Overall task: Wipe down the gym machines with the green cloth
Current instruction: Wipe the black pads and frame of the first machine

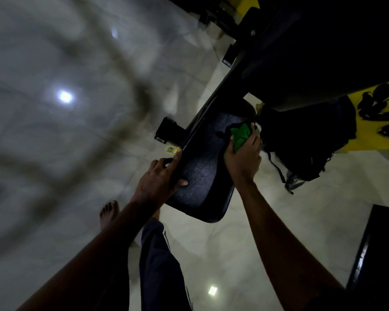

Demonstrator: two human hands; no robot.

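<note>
A black padded seat (pixel 202 162) of a gym machine fills the middle of the view, tilted toward me. My left hand (pixel 160 178) grips the seat's left edge, thumb on top of the pad and fingers curled round the side. My right hand (pixel 243 158) holds the bunched green cloth (pixel 239 135) against the far right part of the pad. The cloth shows between my fingers and beyond them. The machine's dark backrest and frame (pixel 301 59) rise at the upper right.
A black backpack (pixel 301 140) lies on the pale glossy floor right of the seat, by a yellow wall with black graphics (pixel 377 117). A black machine foot (pixel 169 131) and a yellow label (pixel 171 150) sit left of the seat. My bare foot (pixel 109 213) stands below. A dark object (pixel 375 252) fills the lower right.
</note>
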